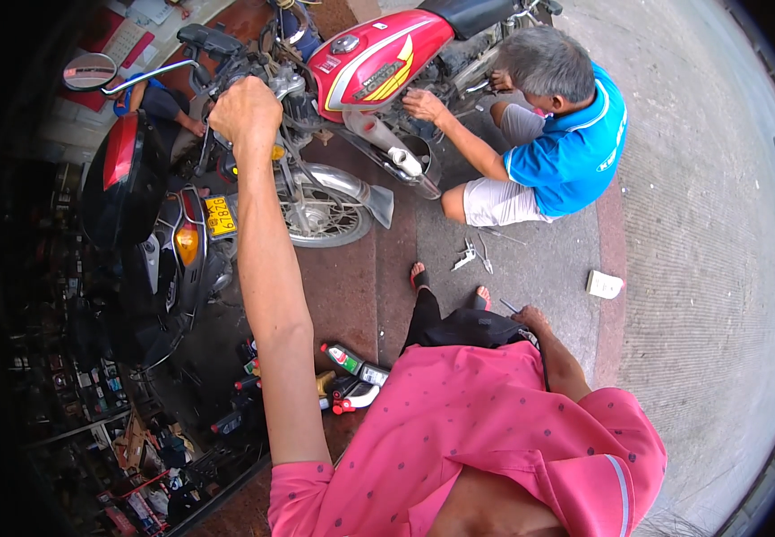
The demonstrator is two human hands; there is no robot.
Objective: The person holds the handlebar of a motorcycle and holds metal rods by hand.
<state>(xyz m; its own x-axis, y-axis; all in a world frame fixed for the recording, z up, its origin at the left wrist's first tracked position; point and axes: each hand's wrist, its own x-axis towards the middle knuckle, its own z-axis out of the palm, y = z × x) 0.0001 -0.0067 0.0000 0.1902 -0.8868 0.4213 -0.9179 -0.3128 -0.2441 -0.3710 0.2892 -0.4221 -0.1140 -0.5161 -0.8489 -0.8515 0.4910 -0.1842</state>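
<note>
My left hand (246, 115) is closed around the handlebar (219, 76) of a red motorcycle (369, 63), with my arm stretched straight out. Below it is the front wheel (316, 219) with its silver mudguard. My right hand (530, 318) is down by my hip, closed on a slim metal tool (510, 305); its exact kind is too small to tell. A crouching co-worker (566, 152) in a blue shirt has a hand (423, 106) at the motorcycle's engine.
A scooter with a black top box (114, 183) stands at left. Bottles (344, 360) lie beside my feet, shelves of parts (83, 376) fill the lower left. Loose tools (464, 255) and a white packet (605, 284) are on the pavement. Another person (172, 112) sits behind the scooter.
</note>
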